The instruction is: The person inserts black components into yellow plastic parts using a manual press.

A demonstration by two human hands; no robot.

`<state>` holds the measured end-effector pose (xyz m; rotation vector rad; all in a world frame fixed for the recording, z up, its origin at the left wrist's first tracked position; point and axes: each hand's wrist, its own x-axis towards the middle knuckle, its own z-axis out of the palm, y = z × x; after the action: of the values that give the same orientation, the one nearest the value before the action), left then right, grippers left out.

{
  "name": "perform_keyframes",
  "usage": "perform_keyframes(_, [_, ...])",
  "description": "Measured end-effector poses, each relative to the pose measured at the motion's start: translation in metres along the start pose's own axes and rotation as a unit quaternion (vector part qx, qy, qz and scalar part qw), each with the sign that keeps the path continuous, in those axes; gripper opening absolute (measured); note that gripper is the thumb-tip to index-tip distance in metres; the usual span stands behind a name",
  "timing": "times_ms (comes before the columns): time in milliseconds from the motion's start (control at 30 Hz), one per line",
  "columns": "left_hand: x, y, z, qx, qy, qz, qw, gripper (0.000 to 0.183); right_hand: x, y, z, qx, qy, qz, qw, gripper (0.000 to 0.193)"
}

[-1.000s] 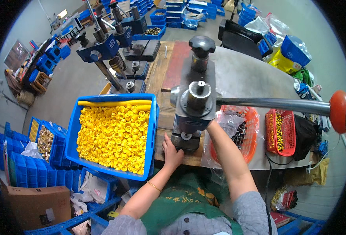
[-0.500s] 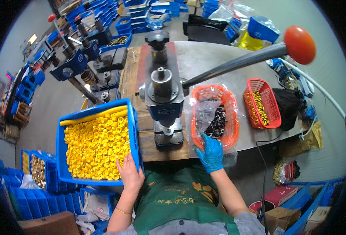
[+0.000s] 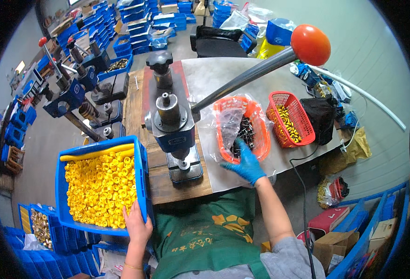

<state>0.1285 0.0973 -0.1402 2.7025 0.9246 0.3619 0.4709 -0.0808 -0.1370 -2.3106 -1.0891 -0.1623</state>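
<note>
Since blue bin (image 3: 142,174) left, orange basket (image 3: 262,148) right presumably allow two-sided access, left hand (image 3: 138,225) and right hand (image 3: 248,164) reach in, can't tell grips.

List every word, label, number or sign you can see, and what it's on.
Green apron: gold lettering; I don't transcribe wording.
Nearest press: small marking on its blue head, too small to read.
Blue press at left: small pale badge, too small to read.
Pink box: white marks, too small to read.

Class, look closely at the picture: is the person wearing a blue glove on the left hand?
No, the left hand is bare, and only the right hand wears a blue glove.
</note>
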Motion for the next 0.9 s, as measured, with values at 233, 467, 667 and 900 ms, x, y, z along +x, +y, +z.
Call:
perform_keyframes(233, [-0.001,0.007,-0.002,-0.017,-0.006,-0.011,1.0,0.06,0.092,0.006,0.036,0.364,0.132,0.15,0.91,0.012])
perform_keyframes(467, [0.005,0.024,-0.011,0.073,0.051,0.01,0.996,0.06,0.042,-0.034,0.051,-0.229,-0.057,-0.129,0.963,0.016])
perform_keyframes(667, [0.07,0.139,-0.026,-0.292,-0.028,0.185,0.938,0.045,0.054,-0.007,-0.018,0.085,0.18,-0.129,0.971,0.025])
perform_keyframes(900, [0.197,0.213,0.113,-0.335,-0.007,0.152,0.93,0.073,0.046,0.114,-0.018,0.046,0.052,0.231,0.97,0.053])
